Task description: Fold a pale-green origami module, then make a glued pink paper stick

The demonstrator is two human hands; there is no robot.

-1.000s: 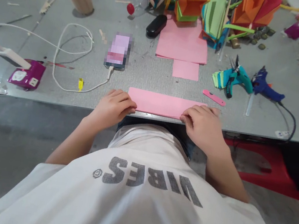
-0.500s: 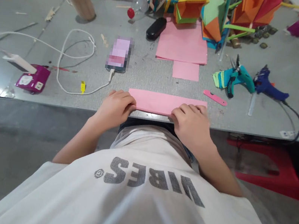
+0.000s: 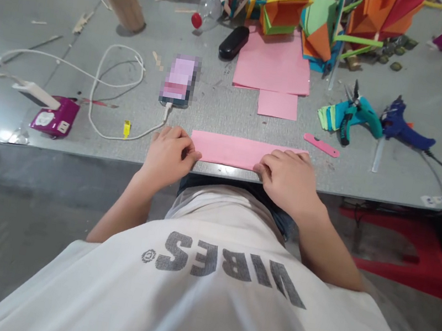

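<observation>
A folded strip of pink paper lies along the front edge of the grey table. At its left end my left hand is closed, with the thumb and curled fingers at the paper's edge. My right hand is closed on the right part of the strip, its thumb at the lower edge and its bent fingers over the top. The paper's right end is partly hidden under those fingers. Beyond the strip lie a small pink sheet and a stack of larger pink sheets.
A pink utility knife, pliers and a blue glue gun lie to the right. A phone on a white cable and a purple power adapter are on the left. Colourful folded-paper pieces stand behind.
My left hand's fingers have lifted and arched a little at the strip's left end. My right hand stays on the paper, its thumb slightly shifted. The whole view has drifted slightly.
</observation>
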